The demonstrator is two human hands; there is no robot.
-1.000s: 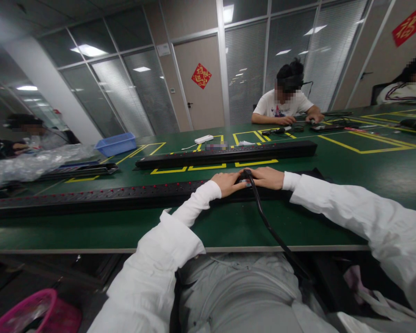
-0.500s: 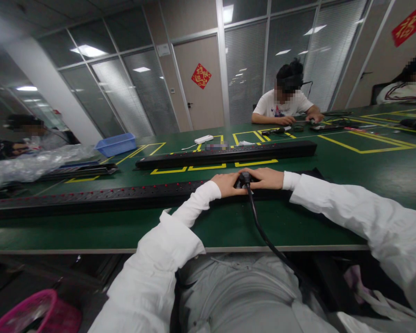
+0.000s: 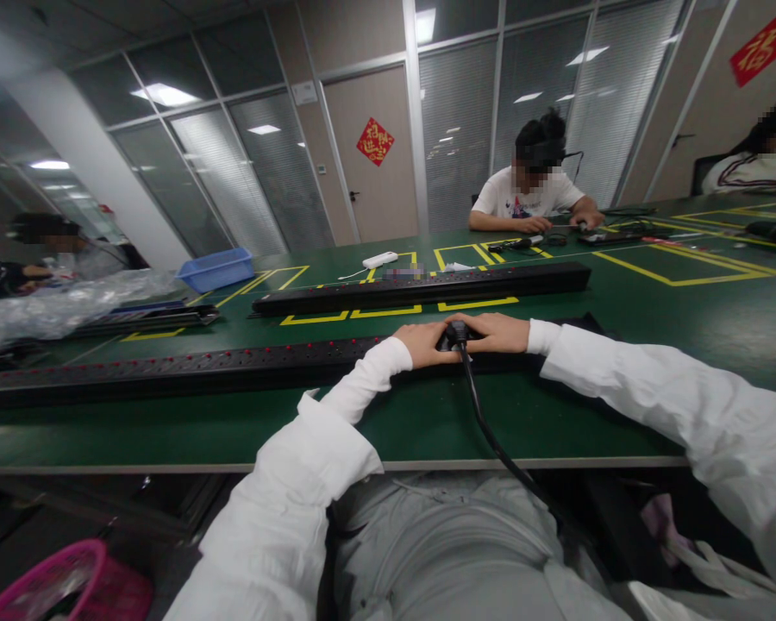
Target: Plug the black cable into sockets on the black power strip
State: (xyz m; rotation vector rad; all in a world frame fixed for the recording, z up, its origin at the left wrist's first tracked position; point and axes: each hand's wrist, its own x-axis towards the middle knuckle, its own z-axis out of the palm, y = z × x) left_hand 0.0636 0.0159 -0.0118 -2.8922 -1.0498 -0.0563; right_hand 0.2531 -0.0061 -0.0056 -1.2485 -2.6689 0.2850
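Observation:
A black plug (image 3: 457,333) with a thick black cable (image 3: 478,405) sits between my two hands, over the long black power strip (image 3: 284,362). My left hand (image 3: 420,344) closes in on the plug from the left, back of the hand up. From the right, my right hand (image 3: 501,333) curls against it, thumb toward me. Both thumbs lie low, near the cable's exit. Most fingertips are hidden behind the plug, and I cannot tell how far it is seated. The cable runs down over the table edge toward my lap. Red dots line the strip's top.
A second black power strip (image 3: 427,287) lies farther back. A blue bin (image 3: 216,270), clear plastic wrap (image 3: 78,302) and a white device (image 3: 380,260) are on the green table (image 3: 336,431). A co-worker (image 3: 523,194) sits opposite. A pink basket (image 3: 120,591) stands below left.

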